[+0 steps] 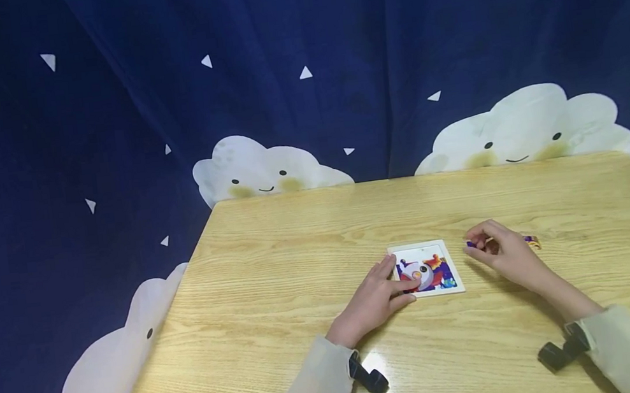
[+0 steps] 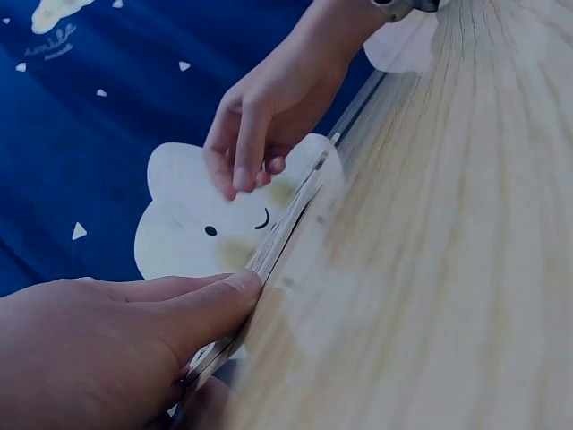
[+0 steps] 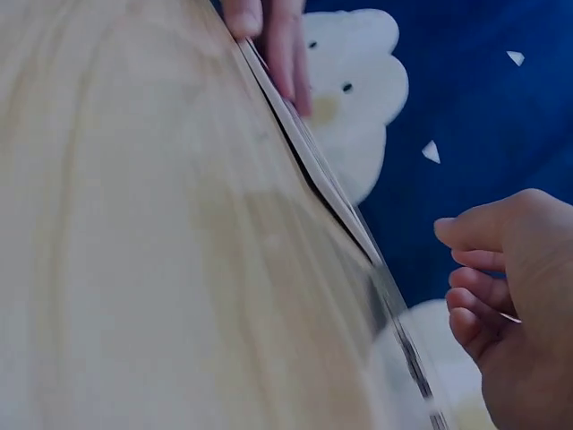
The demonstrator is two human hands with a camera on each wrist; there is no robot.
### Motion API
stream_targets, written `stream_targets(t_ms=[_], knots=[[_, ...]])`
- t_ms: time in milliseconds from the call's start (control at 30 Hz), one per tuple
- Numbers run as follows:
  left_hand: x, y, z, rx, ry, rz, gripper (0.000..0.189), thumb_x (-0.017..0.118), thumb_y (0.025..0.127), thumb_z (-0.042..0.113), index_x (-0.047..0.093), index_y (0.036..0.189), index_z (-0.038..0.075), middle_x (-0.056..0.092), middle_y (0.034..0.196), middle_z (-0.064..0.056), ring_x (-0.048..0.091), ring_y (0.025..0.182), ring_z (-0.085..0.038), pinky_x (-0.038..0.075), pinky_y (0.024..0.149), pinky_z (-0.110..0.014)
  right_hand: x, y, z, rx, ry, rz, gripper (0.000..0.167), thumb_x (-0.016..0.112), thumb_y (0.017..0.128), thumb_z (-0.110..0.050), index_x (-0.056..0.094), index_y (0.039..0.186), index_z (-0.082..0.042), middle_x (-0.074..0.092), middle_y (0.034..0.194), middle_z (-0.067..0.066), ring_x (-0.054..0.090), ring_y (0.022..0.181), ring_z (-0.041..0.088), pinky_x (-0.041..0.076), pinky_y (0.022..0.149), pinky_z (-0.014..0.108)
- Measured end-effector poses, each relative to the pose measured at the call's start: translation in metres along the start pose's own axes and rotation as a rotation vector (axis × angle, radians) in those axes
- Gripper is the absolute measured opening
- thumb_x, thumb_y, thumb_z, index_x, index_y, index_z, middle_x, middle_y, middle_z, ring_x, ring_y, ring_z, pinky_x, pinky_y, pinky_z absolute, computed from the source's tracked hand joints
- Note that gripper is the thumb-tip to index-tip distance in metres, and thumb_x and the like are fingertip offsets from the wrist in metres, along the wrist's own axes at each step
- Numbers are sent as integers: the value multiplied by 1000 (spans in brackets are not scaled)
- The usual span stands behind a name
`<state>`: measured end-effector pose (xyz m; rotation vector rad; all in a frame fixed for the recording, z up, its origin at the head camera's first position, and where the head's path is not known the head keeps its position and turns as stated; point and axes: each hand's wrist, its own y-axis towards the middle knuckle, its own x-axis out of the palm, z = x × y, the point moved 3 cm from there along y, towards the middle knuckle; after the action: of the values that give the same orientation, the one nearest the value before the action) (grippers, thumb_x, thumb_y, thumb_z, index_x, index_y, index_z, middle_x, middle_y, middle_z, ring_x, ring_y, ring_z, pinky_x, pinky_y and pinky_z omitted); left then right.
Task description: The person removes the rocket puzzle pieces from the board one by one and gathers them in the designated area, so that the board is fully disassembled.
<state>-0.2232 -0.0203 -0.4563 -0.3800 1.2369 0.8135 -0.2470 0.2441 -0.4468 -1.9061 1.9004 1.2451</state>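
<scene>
A white-framed jigsaw puzzle (image 1: 458, 277) lies on the table, its lower part filled with a colourful cartoon picture and its upper strip plain white. My left hand (image 1: 373, 297) rests on the frame's left side, with straight, spread fingers reaching onto the picture. To the right of the frame, my right hand (image 1: 502, 252) pinches a small purple puzzle piece (image 1: 471, 244) just above the table; fingers hide most of it. Another purple and orange puzzle piece (image 1: 533, 242) shows behind the right hand, partly covered. In the left wrist view the puzzle frame (image 2: 291, 215) appears edge-on.
The wooden table (image 1: 275, 252) has a pale grain and extends to both sides. A dark blue curtain (image 1: 274, 28) with clouds and white triangles hangs behind the table and along its left side. Black straps with small devices (image 1: 564, 349) sit at both wrists.
</scene>
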Motion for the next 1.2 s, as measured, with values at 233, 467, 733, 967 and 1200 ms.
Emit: stream_targets(t_ms=[233,467,733,967,1200], knots=[[0,-2,-1,29,4,38,33,59,96,37,66,127,27,40,152,-23,35,146,-33,33,121,-42,31,9,-15,-11,72,-129,22,76,82,-4,67,102,-3,58,80,-1,48,68,-2,44,55,16],[2,-2,-5,55,11,69,34,60,94,40,67,125,28,42,151,-21,39,144,-32,36,119,-41,52,19,-30,33,94,-273,24,75,84,-9,67,106,-2,62,82,1,50,69,0,46,59,17],[2,-2,-8,72,13,82,33,62,93,40,67,124,29,44,150,-20,40,143,-31,38,117,-40,67,27,-37,47,128,-338,23,72,86,-6,65,107,0,63,83,3,53,71,1,49,61,17],[1,-2,-10,73,-9,75,32,62,94,38,68,124,27,43,152,-19,39,145,-30,39,117,-40,73,33,-41,48,61,-401,23,76,84,-12,66,104,-3,59,82,2,47,70,5,42,59,17],[1,-1,-10,70,-18,66,33,62,94,38,68,124,26,41,153,-19,36,146,-30,36,119,-42,76,40,-46,58,35,-477,24,75,84,-11,65,104,-4,53,81,3,44,71,10,37,58,19]])
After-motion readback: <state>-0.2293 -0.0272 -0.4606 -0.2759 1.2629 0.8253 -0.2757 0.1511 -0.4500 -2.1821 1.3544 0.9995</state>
